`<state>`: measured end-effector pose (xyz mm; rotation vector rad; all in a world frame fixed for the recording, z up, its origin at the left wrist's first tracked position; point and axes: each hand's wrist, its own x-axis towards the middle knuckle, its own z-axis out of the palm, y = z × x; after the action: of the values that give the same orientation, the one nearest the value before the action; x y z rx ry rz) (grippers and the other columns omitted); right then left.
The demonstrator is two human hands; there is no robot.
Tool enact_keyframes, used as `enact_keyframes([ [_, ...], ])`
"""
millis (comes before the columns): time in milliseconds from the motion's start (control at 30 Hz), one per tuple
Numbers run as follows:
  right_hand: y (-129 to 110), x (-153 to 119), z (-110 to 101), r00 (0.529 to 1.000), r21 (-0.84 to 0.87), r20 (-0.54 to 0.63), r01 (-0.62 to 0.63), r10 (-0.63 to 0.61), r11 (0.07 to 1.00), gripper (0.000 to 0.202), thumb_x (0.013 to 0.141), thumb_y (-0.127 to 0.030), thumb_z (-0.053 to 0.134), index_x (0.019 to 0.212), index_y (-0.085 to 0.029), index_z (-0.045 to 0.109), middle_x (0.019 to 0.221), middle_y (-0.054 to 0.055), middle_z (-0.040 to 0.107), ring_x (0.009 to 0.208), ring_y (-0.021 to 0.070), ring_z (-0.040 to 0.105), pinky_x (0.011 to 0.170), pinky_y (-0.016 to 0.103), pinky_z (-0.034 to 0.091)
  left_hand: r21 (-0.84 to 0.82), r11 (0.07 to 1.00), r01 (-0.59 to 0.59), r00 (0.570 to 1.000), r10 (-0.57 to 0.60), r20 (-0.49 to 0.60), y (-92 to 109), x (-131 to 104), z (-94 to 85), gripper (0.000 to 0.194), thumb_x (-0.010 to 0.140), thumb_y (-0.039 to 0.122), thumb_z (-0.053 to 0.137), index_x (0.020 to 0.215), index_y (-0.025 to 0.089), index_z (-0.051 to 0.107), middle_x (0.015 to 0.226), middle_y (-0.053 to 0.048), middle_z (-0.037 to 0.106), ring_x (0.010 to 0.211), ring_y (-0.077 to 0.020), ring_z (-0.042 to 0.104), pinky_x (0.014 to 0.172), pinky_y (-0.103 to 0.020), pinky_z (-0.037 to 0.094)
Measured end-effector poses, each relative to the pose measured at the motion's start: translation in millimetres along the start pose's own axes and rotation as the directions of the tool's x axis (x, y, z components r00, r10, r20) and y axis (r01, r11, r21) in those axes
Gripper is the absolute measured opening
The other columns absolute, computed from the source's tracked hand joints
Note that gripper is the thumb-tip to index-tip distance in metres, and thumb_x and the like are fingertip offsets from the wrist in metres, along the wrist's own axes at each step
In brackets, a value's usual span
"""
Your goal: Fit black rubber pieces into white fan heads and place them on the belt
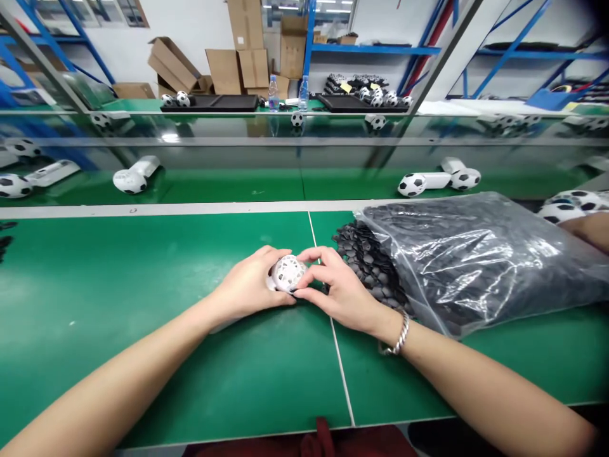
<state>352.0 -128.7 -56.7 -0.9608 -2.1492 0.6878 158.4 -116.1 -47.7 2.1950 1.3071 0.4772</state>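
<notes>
Both my hands meet at the middle of the green table (143, 279) around a small white ball (288, 273) with empty pentagon holes. My left hand (247, 285) cups it from the left. My right hand (335, 289), with a silver bracelet at the wrist, pinches its right side with thumb and fingers. Just right of my right hand lies a clear plastic bag (480, 254) spilling several small black pieces (366, 254) onto the table.
Beyond the table runs a green conveyor (266, 184) carrying black-and-white football-shaped parts (412, 184) with white handles. Another person's arm (592, 228) shows at the right edge. Cardboard boxes, two bottles (273, 94) and black trays stand on the far bench.
</notes>
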Motion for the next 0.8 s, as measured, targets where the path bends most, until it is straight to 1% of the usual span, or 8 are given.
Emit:
enact_keyframes([
  [67,0.0,1.0,2.6,1.0,0.035,-0.01,-0.004,0.004,0.999,0.006,0.073,-0.02,0.064,0.071,-0.018,0.058,0.109,0.006,0.049,0.107,0.0204,0.046,0.094,0.041,0.036,-0.004,1.0,0.001,1.0,-0.001,0.016,1.8,0.0,-0.7,0.067,0.06,0.044,0.07,0.12,0.023,0.047,0.11,-0.005,0.053,0.096,-0.0243,0.054,0.082,-0.035,0.044],
  [167,0.4,3.4,3.8,0.998,0.107,0.006,-0.061,0.061,0.992,0.011,0.072,-0.02,0.065,0.071,-0.018,0.054,0.11,0.005,0.05,0.108,0.0185,0.046,0.095,0.038,0.036,0.005,1.0,0.008,1.0,-0.008,0.025,3.2,0.6,-1.3,0.064,0.064,0.044,0.067,0.121,0.024,0.047,0.106,-0.005,0.055,0.093,-0.0239,0.055,0.079,-0.034,0.045],
  [300,0.9,5.1,4.6,0.991,0.146,0.0,-0.134,0.136,0.98,0.022,0.069,-0.021,0.068,0.078,-0.019,0.048,0.109,0.005,0.053,0.104,0.0183,0.048,0.088,0.037,0.04,0.004,1.0,0.005,1.0,-0.005,0.006,3.5,1.1,-0.9,0.058,0.066,0.046,0.064,0.117,0.023,0.05,0.103,-0.005,0.056,0.089,-0.0237,0.056,0.077,-0.033,0.045],
  [433,1.9,4.4,6.5,0.99,0.131,0.002,-0.142,0.143,0.981,0.024,0.071,-0.022,0.066,0.08,-0.02,0.044,0.106,0.006,0.055,0.101,0.0195,0.049,0.083,0.036,0.041,0.005,1.0,0.006,1.0,-0.006,0.006,4.2,1.2,-0.9,0.054,0.067,0.046,0.064,0.115,0.024,0.051,0.101,-0.005,0.056,0.087,-0.0231,0.056,0.077,-0.033,0.044],
  [600,7.3,3.0,9.9,0.989,0.132,-0.003,-0.144,0.146,0.981,0.027,0.072,-0.029,0.066,0.082,-0.02,0.042,0.106,0.007,0.054,0.096,0.0198,0.051,0.079,0.036,0.043,0.005,1.0,-0.005,1.0,0.005,0.006,3.0,1.1,-1.0,0.053,0.068,0.046,0.064,0.115,0.025,0.051,0.101,-0.004,0.056,0.087,-0.022,0.056,0.076,-0.031,0.044],
  [800,10.5,3.9,11.0,0.991,0.14,0.008,-0.137,0.137,0.981,0.034,0.072,-0.029,0.065,0.097,-0.019,0.043,0.111,0.007,0.053,0.102,0.0216,0.05,0.079,0.036,0.046,0.066,0.998,-0.003,1.0,0.004,-0.018,2.6,0.1,1.5,0.054,0.068,0.05,0.06,0.114,0.023,0.051,0.1,-0.005,0.056,0.087,-0.0231,0.056,0.074,-0.032,0.044],
])
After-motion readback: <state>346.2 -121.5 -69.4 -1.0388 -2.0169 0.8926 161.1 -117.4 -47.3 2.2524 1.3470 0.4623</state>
